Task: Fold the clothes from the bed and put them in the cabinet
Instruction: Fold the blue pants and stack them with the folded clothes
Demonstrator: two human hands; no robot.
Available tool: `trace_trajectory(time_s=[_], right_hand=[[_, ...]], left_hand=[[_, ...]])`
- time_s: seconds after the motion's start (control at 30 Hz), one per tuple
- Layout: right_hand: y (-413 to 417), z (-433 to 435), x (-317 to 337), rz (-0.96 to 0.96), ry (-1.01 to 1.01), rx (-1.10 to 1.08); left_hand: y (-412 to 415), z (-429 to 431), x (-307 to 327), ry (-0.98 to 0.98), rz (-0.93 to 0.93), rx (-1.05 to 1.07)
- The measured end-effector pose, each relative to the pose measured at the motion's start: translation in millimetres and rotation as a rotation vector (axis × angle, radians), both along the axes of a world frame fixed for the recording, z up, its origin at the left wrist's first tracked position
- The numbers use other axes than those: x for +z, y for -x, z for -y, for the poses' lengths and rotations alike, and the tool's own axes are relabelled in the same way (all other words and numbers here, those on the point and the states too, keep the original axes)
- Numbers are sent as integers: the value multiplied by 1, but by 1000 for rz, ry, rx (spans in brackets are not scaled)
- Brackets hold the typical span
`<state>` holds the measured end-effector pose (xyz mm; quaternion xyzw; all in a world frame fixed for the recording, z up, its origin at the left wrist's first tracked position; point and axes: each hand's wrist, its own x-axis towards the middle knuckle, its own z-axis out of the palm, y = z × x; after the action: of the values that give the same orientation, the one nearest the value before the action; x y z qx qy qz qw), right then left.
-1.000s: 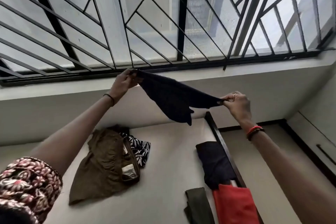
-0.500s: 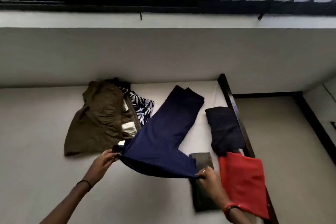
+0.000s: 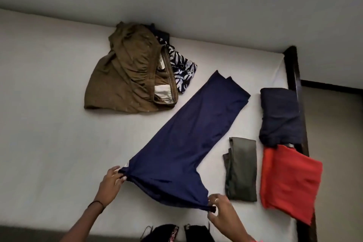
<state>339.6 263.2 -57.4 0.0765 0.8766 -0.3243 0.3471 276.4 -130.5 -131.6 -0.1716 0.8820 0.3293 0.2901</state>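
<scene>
Lying flat across the white bed, long navy-blue stretch trousers run diagonally away from the person; left hand and right hand pinch the near waistband corners, beside folded olive cloth.

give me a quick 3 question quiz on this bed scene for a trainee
1. True or false: the left hand and the right hand both pinch the waist end of the long navy blue trousers.
2. Where does the folded red cloth lie relative to the folded olive-grey cloth? A. to its left B. to its right C. on top of it
3. How many folded pieces lie to the right of the trousers?

Key: 1 true; 2 B; 3 three, counting the folded dark navy cloth.
</scene>
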Motion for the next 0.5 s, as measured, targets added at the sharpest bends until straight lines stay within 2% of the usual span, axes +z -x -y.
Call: trace_trajectory(time_s=[0.17, 0.4, 0.5], right_hand=[[100, -4, 14, -47, -13, -97], [246, 20, -7, -174, -66, -6], [289, 31, -23, -182, -99, 39]], left_hand=[[-2, -2, -15, 5, 17, 85], [21, -10, -23, -64, -19, 339], [35, -10, -25, -48, -21, 370]])
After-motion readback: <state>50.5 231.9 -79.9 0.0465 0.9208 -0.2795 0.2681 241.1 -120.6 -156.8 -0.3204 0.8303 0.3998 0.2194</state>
